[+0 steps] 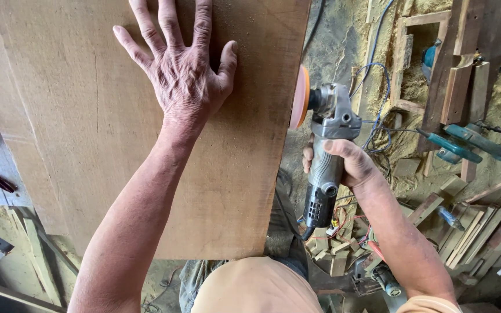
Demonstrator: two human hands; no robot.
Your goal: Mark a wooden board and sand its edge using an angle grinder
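Observation:
A wide brown wooden board point(88, 133) fills the left and middle of the head view. My left hand point(181, 69) lies flat on its top face, fingers spread, holding nothing. My right hand point(346, 162) grips the grey body of an angle grinder point(326, 145). The grinder's orange sanding disc point(300, 97) stands on edge against the board's right edge. The tool's black rear end and cable point down toward my body.
Sawdust covers the ground at the right. Several wood offcuts point(476, 232) lie at the lower right, and a wooden frame point(430, 64) stands at the upper right. Teal-handled clamps point(465, 142) rest nearby. Blue and red cables point(378, 110) run behind the grinder.

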